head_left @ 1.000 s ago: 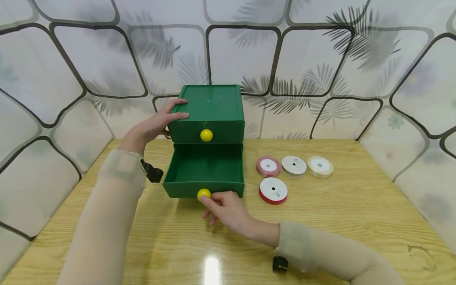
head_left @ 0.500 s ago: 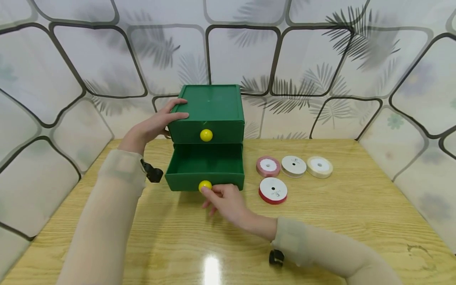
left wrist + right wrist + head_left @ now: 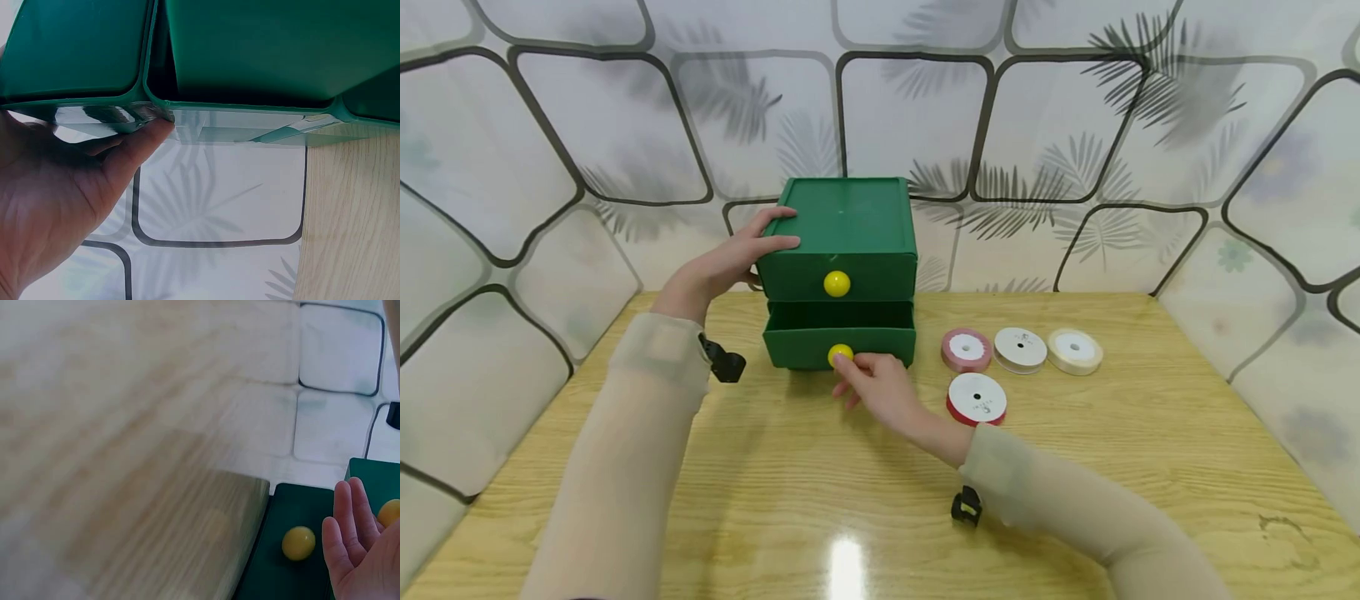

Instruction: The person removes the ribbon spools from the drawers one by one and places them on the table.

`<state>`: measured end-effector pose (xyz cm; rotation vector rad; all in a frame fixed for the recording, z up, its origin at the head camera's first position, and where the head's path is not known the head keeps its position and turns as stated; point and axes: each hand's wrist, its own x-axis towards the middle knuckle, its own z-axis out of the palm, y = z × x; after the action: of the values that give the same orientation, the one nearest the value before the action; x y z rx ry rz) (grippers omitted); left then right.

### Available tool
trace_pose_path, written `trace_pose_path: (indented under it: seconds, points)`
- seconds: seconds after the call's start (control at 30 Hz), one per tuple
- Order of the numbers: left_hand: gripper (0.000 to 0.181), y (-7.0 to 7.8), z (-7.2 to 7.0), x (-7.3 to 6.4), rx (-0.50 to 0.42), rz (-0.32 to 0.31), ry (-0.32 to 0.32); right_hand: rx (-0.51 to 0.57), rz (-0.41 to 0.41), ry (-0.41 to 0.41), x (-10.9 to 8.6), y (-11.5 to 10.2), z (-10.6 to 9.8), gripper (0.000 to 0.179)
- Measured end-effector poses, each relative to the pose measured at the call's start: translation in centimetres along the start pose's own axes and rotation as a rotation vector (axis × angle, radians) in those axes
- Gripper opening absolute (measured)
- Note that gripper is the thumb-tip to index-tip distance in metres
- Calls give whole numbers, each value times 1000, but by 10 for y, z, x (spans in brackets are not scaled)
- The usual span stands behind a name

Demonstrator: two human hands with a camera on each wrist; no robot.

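A small green chest of drawers (image 3: 850, 217) stands on the wooden table in the head view. Its upper drawer (image 3: 880, 277), with a yellow knob (image 3: 837, 284), is closed. The lower drawer (image 3: 790, 348) sticks out part-way, and a dark strip of its inside shows. My right hand (image 3: 887, 392) pinches the lower drawer's yellow knob (image 3: 840, 356) between thumb and index finger; the other fingers are held away below. My left hand (image 3: 730, 258) rests against the chest's upper left edge, its fingers over the top. In the left wrist view, a finger (image 3: 147, 140) presses along the chest's side.
Right of the chest lie several ribbon spools: pink (image 3: 966, 350), white (image 3: 1020, 350), cream (image 3: 1074, 351), and a red one (image 3: 977, 398) in front, close to my right wrist. A patterned cloth wall (image 3: 917, 117) rises behind the table (image 3: 775, 500).
My right hand has pushed the lower drawer inward by its knob, moving away from me, so less of its inside shows. The left hand has stayed in place on the chest.
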<state>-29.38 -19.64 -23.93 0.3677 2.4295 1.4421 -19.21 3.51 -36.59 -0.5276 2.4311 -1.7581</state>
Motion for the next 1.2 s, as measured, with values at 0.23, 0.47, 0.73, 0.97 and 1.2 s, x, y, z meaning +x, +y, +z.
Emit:
trace_pose_path:
  seconds: [0.23, 0.47, 0.73, 0.97, 1.2]
  points:
    - [70, 0, 0, 2, -7, 2, 0, 35, 32, 11, 17, 2, -4, 43]
    - [69, 1, 0, 2, -8, 5, 0, 19, 32, 28, 33, 5, -8, 48]
    - [68, 1, 2, 1, -23, 11, 3, 23, 36, 15, 40, 7, -9, 50]
    - [68, 2, 2, 0, -13, 6, 3, 76, 81, -25, 34, 10, -9, 46]
    - [68, 1, 1, 1, -1, 6, 4, -50, 186, -99, 24, 20, -10, 46]
